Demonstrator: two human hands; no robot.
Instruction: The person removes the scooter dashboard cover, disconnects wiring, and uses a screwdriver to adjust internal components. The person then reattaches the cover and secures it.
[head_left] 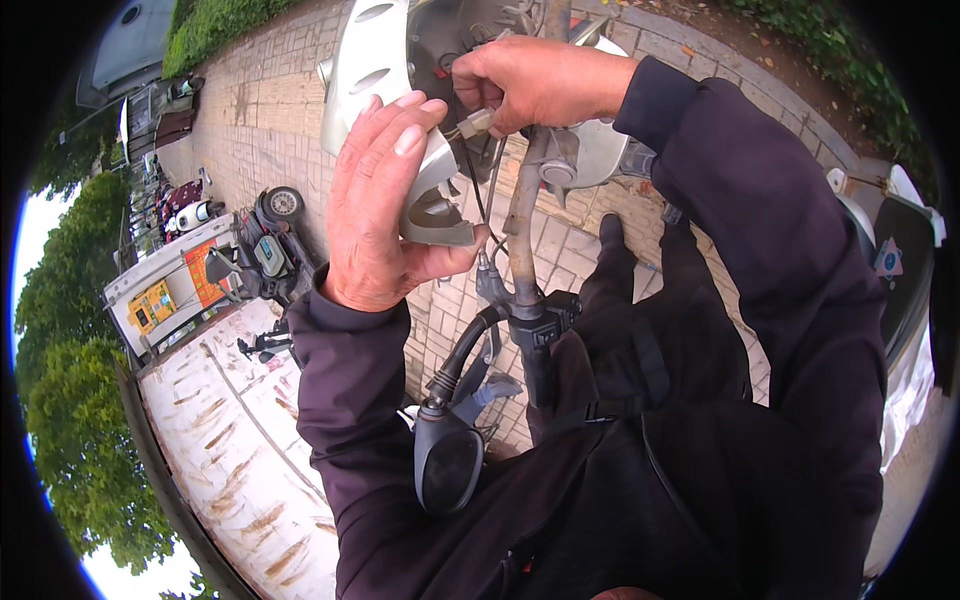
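The cover [386, 50] sits at 11 o'clock, its lower end in my left hand [375, 200], fingers across it and thumb beneath, probably to bear its weight clear of the handlebar [523, 230]. At 12 o'clock my right hand [545, 85] pinches the pale plug [477, 123] between thumb and fingers, seemingly because so small a thing needs a tight grip. Farther out, the mirror [448, 470] stands at 6 o'clock.

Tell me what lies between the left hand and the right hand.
The head view shows a pale connector there, pinched by the right hand, beside the silver panel that the left hand holds.
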